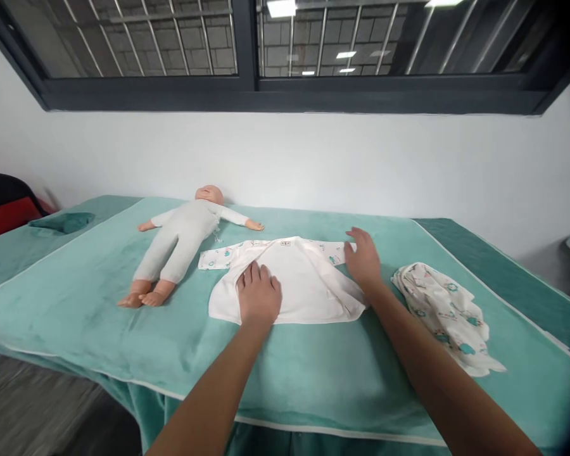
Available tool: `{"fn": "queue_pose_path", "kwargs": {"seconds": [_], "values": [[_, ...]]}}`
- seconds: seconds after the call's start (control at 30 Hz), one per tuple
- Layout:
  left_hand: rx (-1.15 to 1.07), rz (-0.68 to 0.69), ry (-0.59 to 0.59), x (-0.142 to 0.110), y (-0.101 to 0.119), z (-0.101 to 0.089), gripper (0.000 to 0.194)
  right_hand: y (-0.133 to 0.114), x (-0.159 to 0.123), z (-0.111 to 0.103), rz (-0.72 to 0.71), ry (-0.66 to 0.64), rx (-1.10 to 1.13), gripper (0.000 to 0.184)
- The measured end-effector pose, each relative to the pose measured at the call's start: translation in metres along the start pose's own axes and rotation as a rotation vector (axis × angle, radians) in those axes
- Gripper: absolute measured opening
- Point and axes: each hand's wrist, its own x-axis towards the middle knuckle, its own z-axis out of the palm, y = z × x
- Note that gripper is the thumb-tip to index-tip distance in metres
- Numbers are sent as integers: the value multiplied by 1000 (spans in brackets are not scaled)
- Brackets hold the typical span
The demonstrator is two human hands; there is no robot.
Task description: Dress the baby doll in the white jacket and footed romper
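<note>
A small white baby shirt (298, 275) with printed sleeves lies spread flat on the teal table cover (76, 304). My left hand (259, 294) rests palm down on the shirt's lower left part, fingers together and flat. My right hand (362, 258) lies open on the shirt's right edge near the sleeve, fingers stretched out. A baby doll (180, 240) in a grey bodysuit lies on its back to the left of the shirt, arms out, head toward the wall.
A crumpled printed garment (444, 313) lies on the cover to the right of my right arm. A folded dark green cloth (64, 221) sits at the far left. A white wall and dark window frame stand behind the table. The floor shows at lower left.
</note>
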Motion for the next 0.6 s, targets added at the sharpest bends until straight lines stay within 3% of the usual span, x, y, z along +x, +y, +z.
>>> {"fn": "queue_pose_path", "kwargs": {"seconds": [0.07, 0.13, 0.2, 0.27, 0.37, 0.6], "values": [[-14, 9, 20, -1, 0, 1, 46, -40, -9, 16, -95, -187, 80, 38], [-34, 18, 31, -2, -1, 0, 44, -83, -21, 38, -222, -499, 89, 40], [-73, 14, 34, -2, -2, -1, 41, -119, -31, 63, -330, -634, 103, 32], [-131, -2, 35, -3, -4, -4, 40, -143, -37, 85, -416, -688, 112, 28], [-231, -32, 45, -5, -6, -7, 39, -153, -37, 106, -515, -707, 122, 31], [-381, -41, 123, -12, -9, -8, 45, -149, -11, 125, -729, -794, 128, 33]]}}
